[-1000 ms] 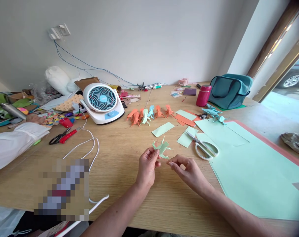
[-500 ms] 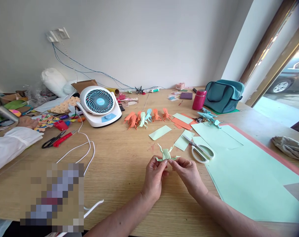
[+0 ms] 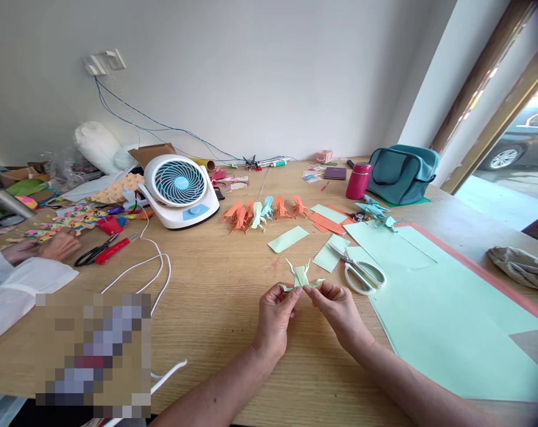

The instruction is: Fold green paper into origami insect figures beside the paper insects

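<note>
A small folded pale-green paper figure [image 3: 301, 277] with thin legs is held just above the wooden table [image 3: 215, 296]. My left hand [image 3: 275, 317] pinches its left side and my right hand [image 3: 337, 314] pinches its right side, fingertips nearly touching. Beyond them, a row of finished orange, green and blue paper figures [image 3: 262, 210] stands on the table. White-handled scissors [image 3: 360, 273] lie just right of my hands, on the edge of large green paper sheets [image 3: 438, 308]. Cut green strips [image 3: 287, 238] lie between the hands and the row.
A white desk fan [image 3: 180, 190] with a white cable [image 3: 153, 267] stands at the left. Another person's hand [image 3: 59, 244] and white sleeve are at far left, near red-handled scissors [image 3: 104, 250]. A red bottle [image 3: 357, 179] and teal bag [image 3: 402, 172] stand at back right.
My right hand has joined the left on the green paper figure, which was turned from tilted to flat and facing away. The other person's hand moved forward at the far left.
</note>
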`<state>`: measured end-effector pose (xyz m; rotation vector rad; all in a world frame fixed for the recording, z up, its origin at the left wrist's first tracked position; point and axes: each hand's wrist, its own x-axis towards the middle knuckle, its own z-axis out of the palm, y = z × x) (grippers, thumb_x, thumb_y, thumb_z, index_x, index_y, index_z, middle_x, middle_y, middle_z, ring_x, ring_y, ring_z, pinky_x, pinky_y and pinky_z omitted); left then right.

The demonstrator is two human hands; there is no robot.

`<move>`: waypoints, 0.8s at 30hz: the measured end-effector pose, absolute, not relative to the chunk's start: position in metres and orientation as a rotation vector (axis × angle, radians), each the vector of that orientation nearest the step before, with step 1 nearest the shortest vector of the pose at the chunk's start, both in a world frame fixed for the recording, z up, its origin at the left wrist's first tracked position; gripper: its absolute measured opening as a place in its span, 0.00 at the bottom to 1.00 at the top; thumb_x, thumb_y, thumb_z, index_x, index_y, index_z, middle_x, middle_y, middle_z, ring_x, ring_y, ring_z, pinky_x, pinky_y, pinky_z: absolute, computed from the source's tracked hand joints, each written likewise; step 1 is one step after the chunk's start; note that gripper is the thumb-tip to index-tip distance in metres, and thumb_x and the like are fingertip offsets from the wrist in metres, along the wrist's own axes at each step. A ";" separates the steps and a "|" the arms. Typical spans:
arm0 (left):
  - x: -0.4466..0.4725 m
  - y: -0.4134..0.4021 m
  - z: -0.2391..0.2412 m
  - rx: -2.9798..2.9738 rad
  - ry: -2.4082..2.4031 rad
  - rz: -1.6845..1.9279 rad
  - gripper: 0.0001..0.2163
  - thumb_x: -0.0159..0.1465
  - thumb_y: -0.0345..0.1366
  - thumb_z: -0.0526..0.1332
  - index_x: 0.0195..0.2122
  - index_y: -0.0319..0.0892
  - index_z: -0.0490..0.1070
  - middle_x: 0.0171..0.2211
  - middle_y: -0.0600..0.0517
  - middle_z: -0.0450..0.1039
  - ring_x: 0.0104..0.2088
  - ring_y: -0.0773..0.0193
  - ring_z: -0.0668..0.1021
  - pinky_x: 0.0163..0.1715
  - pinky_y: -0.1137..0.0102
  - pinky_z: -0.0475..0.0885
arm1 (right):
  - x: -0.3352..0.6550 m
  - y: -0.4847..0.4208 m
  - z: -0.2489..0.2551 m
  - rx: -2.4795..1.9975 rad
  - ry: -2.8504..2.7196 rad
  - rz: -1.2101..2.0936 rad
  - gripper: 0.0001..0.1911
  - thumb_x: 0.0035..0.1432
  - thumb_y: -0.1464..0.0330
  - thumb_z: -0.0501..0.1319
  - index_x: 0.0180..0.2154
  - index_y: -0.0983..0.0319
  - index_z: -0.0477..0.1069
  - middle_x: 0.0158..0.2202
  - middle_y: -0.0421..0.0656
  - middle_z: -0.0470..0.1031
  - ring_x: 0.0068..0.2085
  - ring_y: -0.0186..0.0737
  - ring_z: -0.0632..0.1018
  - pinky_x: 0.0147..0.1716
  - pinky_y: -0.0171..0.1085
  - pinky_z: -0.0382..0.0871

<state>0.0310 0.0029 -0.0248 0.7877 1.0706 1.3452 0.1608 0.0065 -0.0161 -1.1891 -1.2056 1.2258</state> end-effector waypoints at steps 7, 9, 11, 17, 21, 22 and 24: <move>0.034 0.002 -0.026 0.866 1.142 1.406 0.17 0.49 0.47 0.74 0.27 0.39 0.72 0.23 0.56 0.66 0.24 0.72 0.63 0.20 0.77 0.58 | 0.156 0.010 -0.030 -1.099 -1.154 1.176 0.23 0.49 0.49 0.68 0.24 0.61 0.68 0.23 0.39 0.66 0.28 0.36 0.66 0.30 0.36 0.60; 0.034 0.001 -0.026 0.845 1.142 1.396 0.17 0.49 0.47 0.74 0.28 0.39 0.74 0.24 0.55 0.69 0.25 0.72 0.64 0.20 0.78 0.59 | 0.156 0.011 -0.031 -1.078 -1.154 1.179 0.22 0.50 0.50 0.68 0.23 0.61 0.68 0.23 0.39 0.66 0.30 0.38 0.68 0.32 0.37 0.62; 0.034 0.001 -0.026 0.826 1.126 1.386 0.17 0.48 0.46 0.74 0.28 0.38 0.75 0.24 0.55 0.69 0.24 0.72 0.64 0.20 0.78 0.58 | 0.156 0.011 -0.031 -1.067 -1.150 1.189 0.22 0.49 0.50 0.69 0.23 0.60 0.67 0.22 0.39 0.66 0.30 0.39 0.68 0.33 0.38 0.62; 0.032 0.001 -0.025 0.782 1.052 1.362 0.17 0.49 0.45 0.75 0.31 0.39 0.77 0.23 0.56 0.67 0.23 0.74 0.62 0.20 0.78 0.57 | 0.157 0.010 -0.031 -1.054 -1.154 1.194 0.22 0.49 0.50 0.69 0.23 0.61 0.69 0.23 0.39 0.68 0.29 0.38 0.67 0.32 0.38 0.62; 0.031 0.001 -0.026 0.800 1.018 1.367 0.16 0.50 0.45 0.74 0.27 0.39 0.73 0.22 0.57 0.63 0.23 0.74 0.59 0.20 0.78 0.57 | 0.155 0.011 -0.033 -1.040 -1.142 1.208 0.20 0.50 0.52 0.69 0.24 0.62 0.70 0.24 0.39 0.68 0.28 0.36 0.65 0.32 0.37 0.61; 0.031 0.001 -0.026 0.801 1.020 1.370 0.16 0.50 0.45 0.74 0.26 0.39 0.72 0.22 0.58 0.62 0.23 0.73 0.59 0.20 0.78 0.57 | 0.155 0.011 -0.034 -1.033 -1.130 1.214 0.20 0.50 0.52 0.70 0.24 0.61 0.70 0.24 0.39 0.67 0.28 0.35 0.65 0.31 0.37 0.61; 0.031 0.001 -0.025 0.800 1.026 1.370 0.16 0.51 0.45 0.73 0.26 0.40 0.71 0.21 0.59 0.60 0.23 0.73 0.58 0.20 0.78 0.56 | 0.154 0.012 -0.035 -1.010 -1.094 1.220 0.18 0.50 0.54 0.70 0.26 0.61 0.71 0.24 0.38 0.67 0.28 0.35 0.65 0.31 0.37 0.60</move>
